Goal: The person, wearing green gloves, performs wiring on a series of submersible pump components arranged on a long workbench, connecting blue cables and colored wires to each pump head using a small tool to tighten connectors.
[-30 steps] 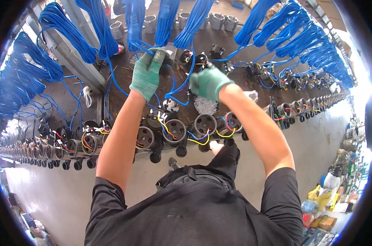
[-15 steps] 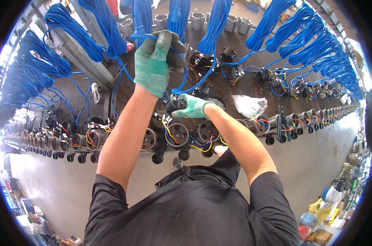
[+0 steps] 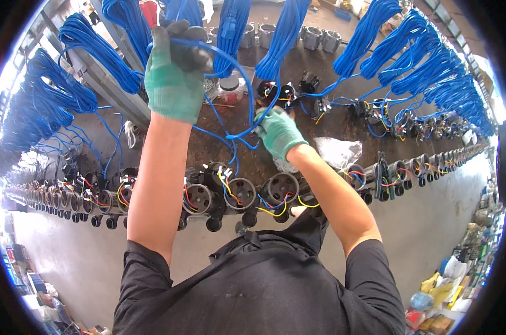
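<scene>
My left hand (image 3: pixel 176 75), in a green glove with grey fingers, is raised at the upper left and closed around a blue cable (image 3: pixel 226 54). From there the cable arcs right and down toward my right hand (image 3: pixel 280 133). That hand, gloved alike, has its fingers curled above the dark bench. Motion blurs its fingertips, and whatever they hold is hidden. Just beyond it lie black wired parts (image 3: pixel 287 92). Nearer me, round black housings (image 3: pixel 241 192) with coloured wires line the bench edge.
Coiled blue cable bundles (image 3: pixel 99 53) hang along both sides. A clear plastic bag (image 3: pixel 339 152) lies right of my right hand, a lidded jar (image 3: pixel 229 88) farther back. Grey metal cylinders (image 3: pixel 312 38) stand at the back. A metal post (image 3: pixel 91 72) rises at left.
My left hand has moved up and left, drawing the blue cable into a wider arc. My right hand has shifted up and right; the black part seen in it before is now out of sight.
</scene>
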The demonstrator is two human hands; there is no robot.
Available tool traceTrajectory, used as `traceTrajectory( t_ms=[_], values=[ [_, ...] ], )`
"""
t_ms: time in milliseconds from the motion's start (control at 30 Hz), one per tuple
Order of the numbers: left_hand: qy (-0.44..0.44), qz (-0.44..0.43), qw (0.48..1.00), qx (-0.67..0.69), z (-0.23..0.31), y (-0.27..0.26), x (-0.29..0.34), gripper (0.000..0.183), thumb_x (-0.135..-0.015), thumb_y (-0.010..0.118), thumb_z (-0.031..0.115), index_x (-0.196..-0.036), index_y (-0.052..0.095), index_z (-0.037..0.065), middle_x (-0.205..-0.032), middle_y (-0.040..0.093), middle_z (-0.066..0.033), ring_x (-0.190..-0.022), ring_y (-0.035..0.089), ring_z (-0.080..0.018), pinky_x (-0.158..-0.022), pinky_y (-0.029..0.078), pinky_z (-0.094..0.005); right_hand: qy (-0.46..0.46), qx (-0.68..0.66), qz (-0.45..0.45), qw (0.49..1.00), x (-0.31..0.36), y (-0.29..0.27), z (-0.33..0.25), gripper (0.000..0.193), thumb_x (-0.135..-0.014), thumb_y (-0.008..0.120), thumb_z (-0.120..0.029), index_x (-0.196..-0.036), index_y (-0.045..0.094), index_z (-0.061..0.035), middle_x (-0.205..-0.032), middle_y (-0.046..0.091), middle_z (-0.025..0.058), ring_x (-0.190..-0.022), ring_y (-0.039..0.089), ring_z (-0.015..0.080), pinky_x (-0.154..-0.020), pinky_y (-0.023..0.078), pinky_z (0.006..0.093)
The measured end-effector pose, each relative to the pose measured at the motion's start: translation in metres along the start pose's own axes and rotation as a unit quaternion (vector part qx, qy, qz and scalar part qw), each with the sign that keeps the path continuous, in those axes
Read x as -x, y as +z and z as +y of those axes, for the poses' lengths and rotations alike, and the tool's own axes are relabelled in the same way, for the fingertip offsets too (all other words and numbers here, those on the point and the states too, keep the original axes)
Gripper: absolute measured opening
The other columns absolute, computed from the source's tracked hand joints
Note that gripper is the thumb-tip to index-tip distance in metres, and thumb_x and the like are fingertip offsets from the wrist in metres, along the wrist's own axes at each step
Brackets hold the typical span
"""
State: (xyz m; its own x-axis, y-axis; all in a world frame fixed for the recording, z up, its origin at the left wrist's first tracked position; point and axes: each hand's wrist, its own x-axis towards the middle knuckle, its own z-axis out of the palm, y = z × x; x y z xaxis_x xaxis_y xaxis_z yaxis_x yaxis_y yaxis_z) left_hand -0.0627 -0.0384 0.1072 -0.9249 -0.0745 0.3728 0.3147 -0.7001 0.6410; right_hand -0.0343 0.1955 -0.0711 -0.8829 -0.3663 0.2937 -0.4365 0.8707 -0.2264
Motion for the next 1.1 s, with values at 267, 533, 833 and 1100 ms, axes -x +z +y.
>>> traceTrajectory(
  t_ms=[267, 533, 833, 1100],
  values=[
    [-0.057, -0.095, 0.988, -0.108, -0.016, -0.017, 0.055, 0.042, -0.113, 0.065, 0.044, -0.133, 0.069, 0.007, -0.108, 0.079, -0.0146, -0.075, 0.076, -0.0223, -0.063, 0.062, -0.0349, 0.202, -0.748, 0.022, 0.632, -0.053, 0.053, 0.014, 0.061, -0.108, 0.064, 0.000, -0.165, 0.049, -0.0168, -0.130, 0.069, 0.0101, -0.097, 0.071, 0.0157, -0.079, 0.061, 0.0290],
    [-0.059, -0.039, 0.981, -0.178, -0.020, -0.047, 0.036, 0.040, -0.113, 0.067, 0.040, -0.129, 0.069, 0.004, -0.106, 0.076, -0.0128, -0.086, 0.080, -0.0278, -0.075, 0.066, -0.0420, 0.150, -0.608, -0.318, 0.712, -0.041, 0.068, 0.003, 0.051, -0.098, 0.077, -0.001, -0.148, 0.070, -0.0103, -0.146, 0.072, 0.0027, -0.131, 0.066, 0.0174, -0.114, 0.053, 0.0385],
    [0.165, -0.003, 0.939, -0.303, 0.018, -0.035, 0.035, 0.044, -0.114, 0.063, 0.046, -0.128, 0.067, 0.004, -0.101, 0.075, -0.0115, -0.083, 0.077, -0.0259, -0.075, 0.062, -0.0398, -0.009, 0.118, -0.390, 0.913, -0.024, 0.132, 0.005, 0.041, -0.105, 0.072, -0.030, -0.145, 0.071, -0.0178, -0.155, 0.065, 0.0103, -0.150, 0.058, 0.0325, -0.116, 0.048, 0.0668],
    [0.071, -0.087, 0.974, -0.197, 0.032, -0.015, 0.053, 0.045, -0.117, 0.057, 0.044, -0.131, 0.069, 0.002, -0.098, 0.072, -0.0124, -0.077, 0.071, -0.0236, -0.069, 0.058, -0.0383, 0.233, 0.214, -0.330, 0.889, -0.054, 0.107, 0.137, 0.055, -0.106, 0.058, -0.028, -0.160, 0.062, -0.0156, -0.175, 0.047, 0.0088, -0.165, 0.029, 0.0501, -0.127, 0.031, 0.0706]
  ],
)
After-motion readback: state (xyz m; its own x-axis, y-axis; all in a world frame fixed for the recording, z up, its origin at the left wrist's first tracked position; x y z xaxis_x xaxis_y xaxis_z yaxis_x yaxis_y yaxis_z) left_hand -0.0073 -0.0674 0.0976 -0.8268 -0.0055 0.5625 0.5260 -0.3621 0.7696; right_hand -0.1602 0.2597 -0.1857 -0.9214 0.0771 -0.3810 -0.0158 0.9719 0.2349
